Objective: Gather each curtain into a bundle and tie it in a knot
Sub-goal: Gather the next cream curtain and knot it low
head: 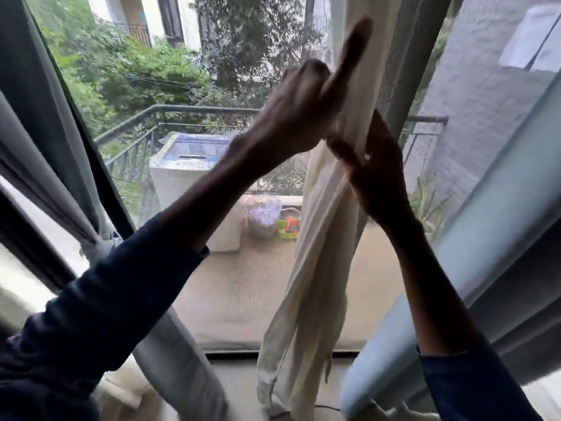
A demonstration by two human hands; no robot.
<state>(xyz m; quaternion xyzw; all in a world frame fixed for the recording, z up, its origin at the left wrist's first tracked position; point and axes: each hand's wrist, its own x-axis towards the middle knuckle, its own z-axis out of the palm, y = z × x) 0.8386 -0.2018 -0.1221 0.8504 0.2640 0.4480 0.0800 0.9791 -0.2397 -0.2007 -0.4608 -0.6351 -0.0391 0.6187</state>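
A cream sheer curtain (315, 253) hangs gathered into a narrow bundle right of centre in front of the window. My left hand (300, 113) grips the bundle at upper centre, fingers curled and thumb stretched up along the cloth. Just below it, my right hand (376, 165) wraps the bundle from the right side, fingers curled round the fabric. The loose tail hangs down to the sill. A grey curtain (45, 153) on the left is drawn in tight at a gathered point (97, 241) low on the left. A pale blue-grey curtain (473, 253) hangs on the right.
Through the mesh window I see a balcony with a railing (182, 112), a washing machine (191, 165) and a basket (264, 220). The dark window sill (236, 355) runs along the bottom. A light cushion (127, 387) sits at the lower left.
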